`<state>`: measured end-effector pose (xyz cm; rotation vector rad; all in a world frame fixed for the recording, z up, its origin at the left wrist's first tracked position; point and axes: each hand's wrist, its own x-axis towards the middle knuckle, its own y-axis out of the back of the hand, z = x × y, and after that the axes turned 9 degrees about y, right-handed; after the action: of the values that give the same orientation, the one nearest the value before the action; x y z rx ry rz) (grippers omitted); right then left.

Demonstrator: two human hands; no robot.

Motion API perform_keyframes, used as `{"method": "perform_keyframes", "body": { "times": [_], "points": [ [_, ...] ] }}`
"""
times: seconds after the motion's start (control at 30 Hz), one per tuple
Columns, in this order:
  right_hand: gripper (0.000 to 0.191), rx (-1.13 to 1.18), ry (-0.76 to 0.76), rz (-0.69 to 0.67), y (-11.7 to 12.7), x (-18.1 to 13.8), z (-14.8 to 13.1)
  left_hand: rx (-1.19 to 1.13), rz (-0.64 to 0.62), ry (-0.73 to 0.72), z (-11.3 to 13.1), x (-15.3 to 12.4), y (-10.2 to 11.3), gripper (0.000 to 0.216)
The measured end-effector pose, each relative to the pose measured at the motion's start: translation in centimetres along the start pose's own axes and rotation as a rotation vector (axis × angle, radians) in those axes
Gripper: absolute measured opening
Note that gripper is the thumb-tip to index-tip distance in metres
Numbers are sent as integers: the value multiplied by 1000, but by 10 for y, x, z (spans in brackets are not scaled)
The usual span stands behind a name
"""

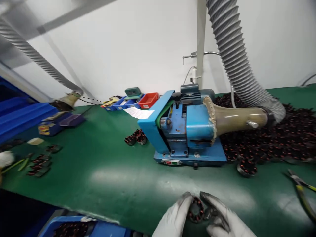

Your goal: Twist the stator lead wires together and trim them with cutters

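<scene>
Both my gloved hands meet at the bottom middle over the green bench (103, 171). My left hand (172, 219) and my right hand (224, 220) close their fingers around a small round stator with copper windings (197, 210), held between them just above the bench edge. The glove fingertips are dark and soiled. Behind them stands a blue bench machine (185, 128) with a funnel-shaped suction hood (237, 118) on its right side.
A large heap of stators (283, 135) lies right of the machine under a ribbed hose (234, 56). Pliers (302, 192) lie at far right. A few stators (135, 137) sit left of the machine, more at far left (39, 163). Small bins (148, 99) stand at the back.
</scene>
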<state>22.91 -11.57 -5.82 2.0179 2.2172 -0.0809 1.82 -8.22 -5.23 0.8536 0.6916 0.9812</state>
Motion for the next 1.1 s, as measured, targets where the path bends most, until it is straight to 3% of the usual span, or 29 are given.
{"method": "perform_keyframes", "body": {
  "times": [0.1,0.2,0.27,0.43,0.57,0.63,0.77,0.87,0.97,1.1],
  "points": [
    [60,-164,26,-27,15,7,-3,-57,44,1,11,6,-23,95],
    [54,-236,57,-102,25,15,-10,-41,14,-136,17,17,-26,102],
    [49,-223,66,-131,26,20,-17,-75,-27,-154,20,22,-24,103],
    [40,13,-26,-169,23,27,-40,-214,-77,-36,21,21,-11,106],
    [35,98,-97,-149,22,26,-47,-274,-300,-61,15,30,7,98],
    [37,150,-137,-157,23,26,-45,-279,-382,-45,17,36,15,105],
    [46,256,-129,-202,26,28,-43,-253,-238,39,33,41,16,104],
    [36,110,-176,-236,23,36,-50,-168,-133,-20,43,37,7,88],
    [17,-27,-155,-158,13,47,-56,-144,-1,-74,45,33,-2,82],
    [21,23,-121,-118,4,54,-59,-132,97,-100,45,32,-5,78]
  ]
}}
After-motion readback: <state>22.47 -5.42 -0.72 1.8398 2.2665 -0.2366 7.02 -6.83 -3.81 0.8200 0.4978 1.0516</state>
